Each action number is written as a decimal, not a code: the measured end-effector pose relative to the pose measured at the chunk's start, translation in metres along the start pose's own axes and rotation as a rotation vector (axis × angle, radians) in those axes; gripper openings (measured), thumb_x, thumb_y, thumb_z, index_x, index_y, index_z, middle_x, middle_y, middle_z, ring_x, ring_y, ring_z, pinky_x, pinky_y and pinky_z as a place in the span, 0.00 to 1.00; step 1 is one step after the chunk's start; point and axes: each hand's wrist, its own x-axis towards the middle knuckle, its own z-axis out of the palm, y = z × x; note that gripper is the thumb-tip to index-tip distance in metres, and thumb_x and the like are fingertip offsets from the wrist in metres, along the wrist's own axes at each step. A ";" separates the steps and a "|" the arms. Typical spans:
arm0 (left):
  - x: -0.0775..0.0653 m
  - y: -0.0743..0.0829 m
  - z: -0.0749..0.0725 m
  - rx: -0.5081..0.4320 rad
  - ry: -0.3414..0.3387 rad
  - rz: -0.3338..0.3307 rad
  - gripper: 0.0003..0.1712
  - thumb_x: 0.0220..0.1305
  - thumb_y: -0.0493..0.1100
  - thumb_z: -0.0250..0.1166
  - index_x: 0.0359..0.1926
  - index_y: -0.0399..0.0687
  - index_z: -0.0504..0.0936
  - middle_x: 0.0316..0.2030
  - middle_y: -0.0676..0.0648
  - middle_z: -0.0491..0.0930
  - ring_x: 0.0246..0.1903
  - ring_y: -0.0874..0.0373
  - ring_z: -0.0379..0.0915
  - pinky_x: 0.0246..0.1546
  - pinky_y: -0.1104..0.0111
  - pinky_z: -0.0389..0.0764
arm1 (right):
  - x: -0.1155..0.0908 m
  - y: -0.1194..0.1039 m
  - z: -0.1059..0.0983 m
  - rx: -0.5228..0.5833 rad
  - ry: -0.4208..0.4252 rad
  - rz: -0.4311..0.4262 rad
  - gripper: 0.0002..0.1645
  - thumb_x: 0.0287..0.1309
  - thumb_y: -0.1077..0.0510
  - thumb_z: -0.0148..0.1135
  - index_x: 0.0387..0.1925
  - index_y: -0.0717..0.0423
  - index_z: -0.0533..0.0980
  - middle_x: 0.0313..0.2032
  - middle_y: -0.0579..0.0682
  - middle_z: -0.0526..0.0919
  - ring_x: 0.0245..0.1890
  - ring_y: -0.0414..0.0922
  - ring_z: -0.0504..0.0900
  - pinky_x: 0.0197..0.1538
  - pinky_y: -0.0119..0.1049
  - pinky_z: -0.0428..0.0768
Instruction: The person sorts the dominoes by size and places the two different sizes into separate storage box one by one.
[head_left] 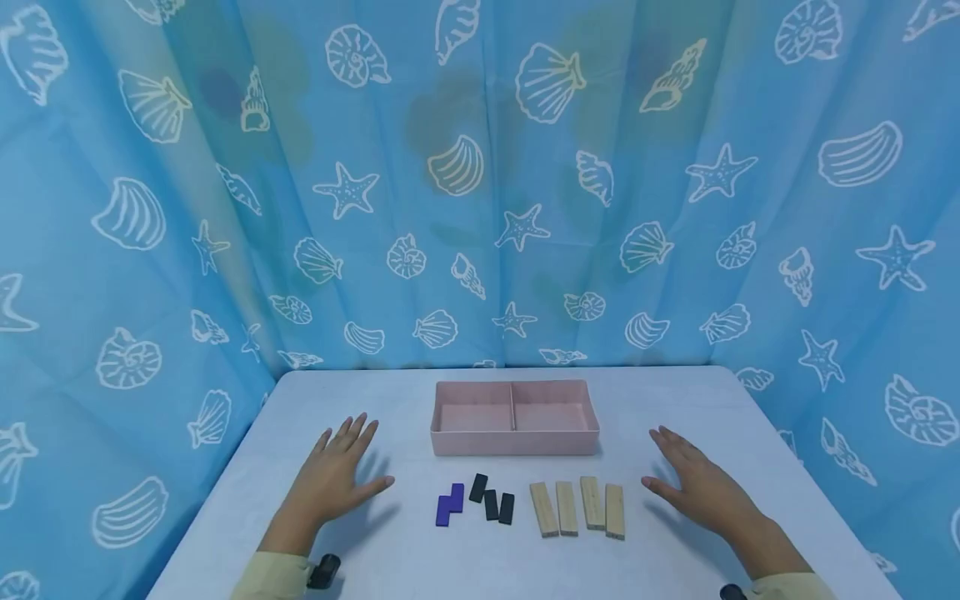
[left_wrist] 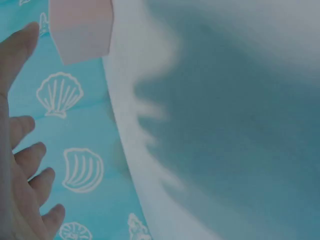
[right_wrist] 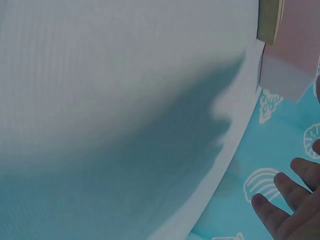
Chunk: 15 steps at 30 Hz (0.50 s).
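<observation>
My left hand [head_left: 332, 481] hovers over the table's left side, fingers spread, holding nothing. Over the right side is my right hand [head_left: 701, 485], also empty with straight fingers. Between them lie two purple blocks [head_left: 443, 510], touching each other, and a loose group of black blocks [head_left: 491, 504]. Several pale wooden blocks [head_left: 567, 508] stand in a rough row to the right, nearest my right hand. Behind the blocks sits a pink box [head_left: 514, 442] with two compartments. One wooden block [right_wrist: 268, 21] shows at the top right of the right wrist view, by the box.
A white cloth covers the table [head_left: 637, 562]. Blue curtains [head_left: 480, 208] printed with shells and starfish hang behind it and along both sides. Both hands cast shadows on the cloth. A small black device [head_left: 324, 572] is strapped at the left wrist.
</observation>
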 end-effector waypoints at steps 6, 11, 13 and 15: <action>0.015 0.014 0.002 -0.027 0.010 -0.007 0.58 0.52 0.77 0.60 0.73 0.45 0.61 0.71 0.40 0.58 0.71 0.41 0.51 0.68 0.43 0.48 | -0.002 -0.002 0.006 0.019 -0.060 0.013 0.51 0.56 0.29 0.59 0.70 0.58 0.62 0.70 0.64 0.59 0.68 0.65 0.58 0.62 0.65 0.61; 0.027 0.025 0.005 -0.017 0.013 0.018 0.60 0.52 0.82 0.52 0.73 0.46 0.61 0.71 0.42 0.58 0.71 0.44 0.49 0.68 0.45 0.48 | -0.004 -0.008 0.009 0.039 -0.115 0.019 0.54 0.53 0.25 0.59 0.69 0.58 0.64 0.69 0.64 0.62 0.68 0.65 0.58 0.62 0.65 0.61; 0.033 0.029 0.005 -0.002 0.023 0.020 0.62 0.51 0.85 0.47 0.73 0.47 0.60 0.72 0.43 0.58 0.72 0.45 0.49 0.69 0.46 0.47 | -0.004 -0.011 0.010 0.058 -0.139 0.022 0.55 0.51 0.24 0.58 0.68 0.59 0.66 0.68 0.64 0.63 0.67 0.65 0.59 0.62 0.65 0.61; 0.040 0.034 0.005 0.008 0.038 0.022 0.63 0.50 0.87 0.43 0.73 0.47 0.60 0.72 0.43 0.58 0.72 0.45 0.49 0.69 0.46 0.47 | -0.006 -0.013 0.010 0.069 -0.173 0.023 0.56 0.49 0.22 0.57 0.66 0.60 0.68 0.68 0.64 0.64 0.67 0.65 0.60 0.62 0.65 0.61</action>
